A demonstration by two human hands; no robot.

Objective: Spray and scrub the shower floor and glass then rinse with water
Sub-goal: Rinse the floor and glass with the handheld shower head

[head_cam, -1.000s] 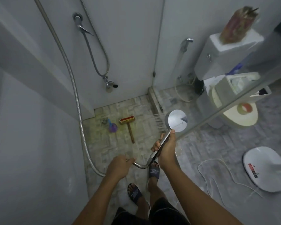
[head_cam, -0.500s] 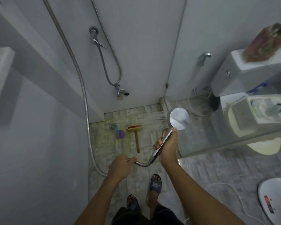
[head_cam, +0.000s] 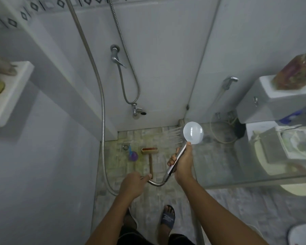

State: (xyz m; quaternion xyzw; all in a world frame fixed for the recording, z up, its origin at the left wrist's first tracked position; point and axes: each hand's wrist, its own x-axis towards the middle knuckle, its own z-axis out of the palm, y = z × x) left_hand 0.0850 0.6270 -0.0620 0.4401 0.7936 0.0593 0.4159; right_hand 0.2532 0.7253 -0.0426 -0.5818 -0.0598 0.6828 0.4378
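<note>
My right hand (head_cam: 183,164) grips the chrome handle of the shower head (head_cam: 193,132), whose round face sprays water to the left, over the tiled shower floor (head_cam: 113,167). My left hand (head_cam: 132,184) is closed on the metal hose (head_cam: 102,103) just behind the handle. The glass panel (head_cam: 237,156) stands right of the shower head. A wooden-handled scrub brush (head_cam: 150,156) lies on the floor beside a purple spray bottle (head_cam: 133,155) and the drain (head_cam: 125,147).
A tap (head_cam: 115,58) and a lower valve (head_cam: 137,111) are on the back wall. Behind the glass stand the toilet (head_cam: 272,147) and a bidet sprayer (head_cam: 228,83). A white shelf (head_cam: 12,92) juts from the left wall. My sandalled feet (head_cam: 167,217) stand at the shower entrance.
The view has tilted upward, showing more wall. The shower head has risen slightly and keeps spraying left. Both hands keep their grips.
</note>
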